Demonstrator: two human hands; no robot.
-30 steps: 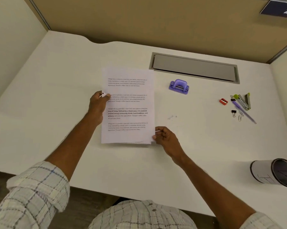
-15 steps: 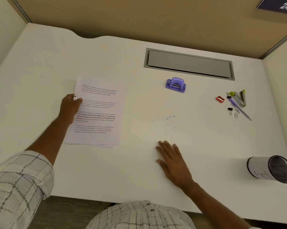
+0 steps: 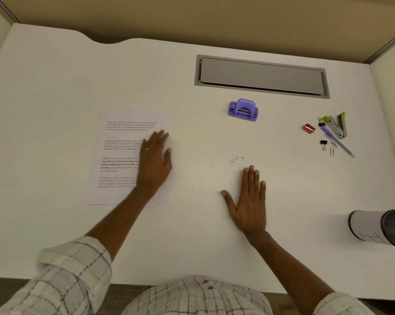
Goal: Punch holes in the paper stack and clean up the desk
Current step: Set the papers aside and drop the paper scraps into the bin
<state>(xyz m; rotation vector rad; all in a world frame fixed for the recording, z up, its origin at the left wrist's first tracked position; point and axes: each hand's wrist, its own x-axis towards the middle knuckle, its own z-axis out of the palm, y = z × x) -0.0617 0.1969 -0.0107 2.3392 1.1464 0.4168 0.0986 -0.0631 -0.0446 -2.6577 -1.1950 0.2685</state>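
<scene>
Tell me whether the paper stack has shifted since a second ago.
Yes. The paper stack slid left, farther from the purple hole punch, now under the left hand.

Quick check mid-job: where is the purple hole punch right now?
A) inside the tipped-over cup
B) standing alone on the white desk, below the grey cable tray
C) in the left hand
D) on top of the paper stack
B: the purple hole punch stands alone on the white desk, just below the grey cable tray, with neither hand touching it.

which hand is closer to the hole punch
Right, by a little. The right hand lies flat on the desk straight below the hole punch, fingers pointing toward it. The left hand is off to its left, over the right edge of the paper.
</scene>
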